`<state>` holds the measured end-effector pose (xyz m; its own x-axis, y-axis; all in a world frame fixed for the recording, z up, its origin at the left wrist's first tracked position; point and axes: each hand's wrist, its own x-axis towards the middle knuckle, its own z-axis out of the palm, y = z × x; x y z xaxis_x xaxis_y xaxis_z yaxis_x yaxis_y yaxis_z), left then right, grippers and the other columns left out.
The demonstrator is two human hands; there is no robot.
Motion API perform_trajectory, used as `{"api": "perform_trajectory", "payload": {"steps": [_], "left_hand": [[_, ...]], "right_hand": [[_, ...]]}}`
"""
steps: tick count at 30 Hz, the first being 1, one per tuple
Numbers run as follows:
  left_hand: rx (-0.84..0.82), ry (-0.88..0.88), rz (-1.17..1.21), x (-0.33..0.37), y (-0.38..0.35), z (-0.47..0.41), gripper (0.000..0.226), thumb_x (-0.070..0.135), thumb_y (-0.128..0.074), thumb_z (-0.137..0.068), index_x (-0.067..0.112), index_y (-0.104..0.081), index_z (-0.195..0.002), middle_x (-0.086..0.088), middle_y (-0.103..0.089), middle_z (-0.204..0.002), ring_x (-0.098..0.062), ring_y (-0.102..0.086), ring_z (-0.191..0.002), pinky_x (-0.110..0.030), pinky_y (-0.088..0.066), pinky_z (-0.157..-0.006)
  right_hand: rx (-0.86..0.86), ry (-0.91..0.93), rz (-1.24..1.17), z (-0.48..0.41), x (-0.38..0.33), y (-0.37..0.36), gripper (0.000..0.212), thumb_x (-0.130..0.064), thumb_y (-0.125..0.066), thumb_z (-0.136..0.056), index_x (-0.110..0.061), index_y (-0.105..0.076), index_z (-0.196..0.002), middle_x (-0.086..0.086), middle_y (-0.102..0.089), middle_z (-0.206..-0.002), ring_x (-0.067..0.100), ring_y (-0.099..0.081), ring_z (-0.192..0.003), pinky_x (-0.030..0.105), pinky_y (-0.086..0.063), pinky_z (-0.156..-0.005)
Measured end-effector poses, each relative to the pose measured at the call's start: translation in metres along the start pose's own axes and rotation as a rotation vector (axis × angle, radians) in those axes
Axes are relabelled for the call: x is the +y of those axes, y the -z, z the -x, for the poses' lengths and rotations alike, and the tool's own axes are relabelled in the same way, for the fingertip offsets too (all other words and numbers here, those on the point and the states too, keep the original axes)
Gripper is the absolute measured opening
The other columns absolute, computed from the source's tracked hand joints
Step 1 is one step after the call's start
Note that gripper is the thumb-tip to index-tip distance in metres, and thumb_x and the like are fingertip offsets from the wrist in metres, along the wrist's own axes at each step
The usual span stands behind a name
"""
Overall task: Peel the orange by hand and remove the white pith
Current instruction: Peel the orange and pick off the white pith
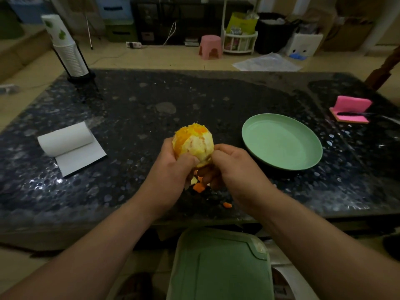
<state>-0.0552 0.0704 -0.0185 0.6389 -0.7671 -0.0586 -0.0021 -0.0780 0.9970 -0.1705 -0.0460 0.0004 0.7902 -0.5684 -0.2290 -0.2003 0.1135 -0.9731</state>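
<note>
A mostly peeled orange (193, 142) is held above the dark speckled table (134, 118), its top showing torn flesh and its near side covered in white pith. My left hand (171, 169) grips it from the left and below. My right hand (236, 167) touches its lower right side, thumb and fingertips pinched against the pith there. Small pieces of orange peel (199, 187) lie on the table under my hands, and another bit of peel (227, 205) lies nearer the front edge.
An empty green plate (281, 142) sits to the right of my hands. A paper towel roll (67, 140) lies at the left, a stack of paper cups (69, 55) stands at the back left, and a pink sponge (350, 109) at the right. A green bin (218, 265) stands below the table's front edge.
</note>
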Motion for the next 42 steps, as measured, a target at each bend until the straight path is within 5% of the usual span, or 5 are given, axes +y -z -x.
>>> {"api": "perform_trajectory", "payload": {"steps": [6,11,24,32,42], "left_hand": [[0.001,0.025,0.085,0.001,0.002,-0.003,0.051,0.036,-0.055,-0.083,0.014,-0.056,-0.128,-0.009,-0.064,-0.099,-0.014,-0.062,-0.077,-0.027,-0.048,-0.057],[-0.011,-0.016,0.034,0.002,-0.003,0.002,0.045,0.034,-0.056,-0.08,0.023,-0.053,-0.124,-0.001,-0.063,-0.102,0.0,-0.063,-0.075,-0.019,-0.051,-0.062],[-0.027,0.056,0.084,-0.002,-0.002,0.001,0.046,0.04,-0.051,-0.085,0.016,-0.061,-0.123,-0.008,-0.068,-0.097,-0.019,-0.062,-0.078,-0.03,-0.049,-0.057],[-0.017,0.022,-0.001,-0.006,-0.006,0.0,0.06,0.055,-0.058,-0.068,0.028,-0.058,-0.122,-0.009,-0.067,-0.109,-0.023,-0.063,-0.092,-0.043,-0.05,-0.074],[-0.037,0.038,0.004,0.001,0.004,-0.001,0.047,0.041,-0.054,-0.083,0.028,-0.054,-0.128,-0.01,-0.066,-0.11,-0.018,-0.067,-0.083,-0.036,-0.055,-0.061]], "right_hand": [[-0.179,-0.1,-0.156,0.002,-0.008,0.0,0.027,-0.021,-0.049,-0.106,-0.004,-0.068,-0.115,0.012,-0.077,-0.092,0.021,-0.07,-0.077,0.032,-0.052,-0.064],[-0.07,-0.026,-0.101,0.0,-0.002,0.0,0.027,-0.012,-0.045,-0.104,-0.007,-0.071,-0.109,0.014,-0.078,-0.087,0.021,-0.069,-0.072,0.036,-0.053,-0.063],[-0.197,-0.056,0.031,0.002,-0.017,0.02,0.021,-0.014,-0.053,-0.105,-0.001,-0.068,-0.114,0.018,-0.08,-0.1,0.033,-0.079,-0.093,0.035,-0.06,-0.066],[-0.071,-0.005,0.049,0.002,-0.007,0.015,0.02,-0.004,-0.052,-0.102,0.002,-0.069,-0.111,0.017,-0.08,-0.09,0.033,-0.079,-0.084,0.035,-0.062,-0.066],[-0.102,-0.112,-0.294,-0.004,0.003,0.004,0.025,-0.01,-0.049,-0.108,-0.001,-0.066,-0.122,0.014,-0.079,-0.096,0.024,-0.075,-0.085,0.031,-0.06,-0.065]]}}
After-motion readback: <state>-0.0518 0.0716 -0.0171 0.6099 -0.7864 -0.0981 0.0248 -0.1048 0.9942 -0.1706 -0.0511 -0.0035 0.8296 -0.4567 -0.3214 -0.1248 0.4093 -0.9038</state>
